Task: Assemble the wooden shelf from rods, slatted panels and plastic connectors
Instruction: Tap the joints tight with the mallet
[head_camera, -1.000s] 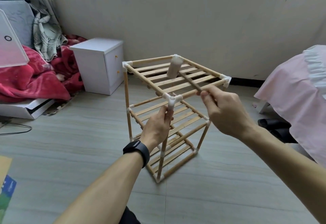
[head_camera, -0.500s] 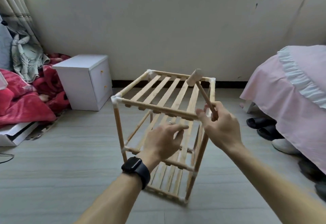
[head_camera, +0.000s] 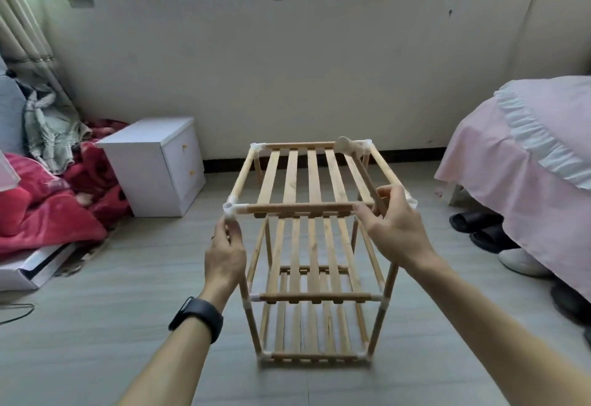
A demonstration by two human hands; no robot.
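**Seating the top corners of a near-finished frame**

The grey plank floor (head_camera: pixel 96 325) carries the wooden shelf (head_camera: pixel 300 208), which stands upright on its four legs with three slatted tiers in place. Nearest the camera, the left hand (head_camera: pixel 225 255) curls its fingers round the near-left upright (head_camera: pixel 248 265), just under the white corner connector (head_camera: pixel 231 209). The right hand (head_camera: pixel 396 230) is at the near-right top corner. It is wrapped round the handle of a wooden mallet (head_camera: pixel 364 175), and its fingertips touch the near top rail. The mallet lies across the top panel (head_camera: pixel 313 175), its head out by the far-right corner.

The frame looks all but complete, so the step in hand is probably tapping and checking the top joints. The left hand's grip should stay close under the connector, so that a blow drives the rod home rather than rocking the whole frame. Short, square taps straight down on the plastic corners suit this best. The thin slats look likely to split or spring out if struck. Each corner is best done in turn, checking after each that the rails sit fully in their sockets.

Farther off, a white cabinet (head_camera: pixel 153 169) stands to the left and a pink-covered bed (head_camera: pixel 527 156) to the right. Beyond them is a patchy wall (head_camera: pixel 287 70).
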